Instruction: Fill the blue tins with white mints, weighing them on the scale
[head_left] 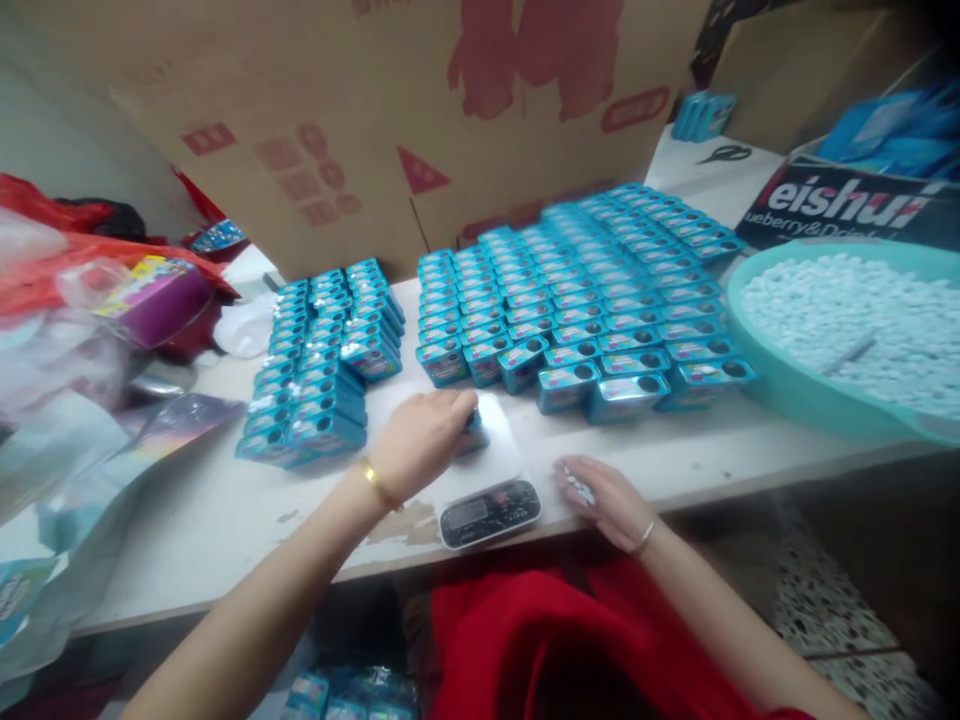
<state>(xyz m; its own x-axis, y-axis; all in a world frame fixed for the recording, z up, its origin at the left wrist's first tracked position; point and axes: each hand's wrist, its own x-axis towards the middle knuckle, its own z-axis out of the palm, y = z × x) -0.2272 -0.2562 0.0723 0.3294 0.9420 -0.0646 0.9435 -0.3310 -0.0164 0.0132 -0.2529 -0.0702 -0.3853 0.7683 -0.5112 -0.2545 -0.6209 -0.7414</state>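
Note:
My left hand [427, 440] is closed on a small blue tin [473, 434] over the white plate of a digital scale [491, 512]. Most of that tin is hidden behind my fingers. To the right of the scale, my right hand [604, 497] is cupped, palm up, around several small white mints [580, 488]. Rows of matching blue tins [577, 310] stand behind the scale, each with a dark round spot on top. A smaller block of blue tins [319, 365] stands to the left, beyond my left forearm.
A turquoise basin [817, 400] full of white mints, with a scoop-like tool lying in it, stands at the right. A large cardboard box [375, 130] walls off the back. Plastic bags and packaging [67, 380] crowd the left side. The table's front edge [390, 565] runs just before me.

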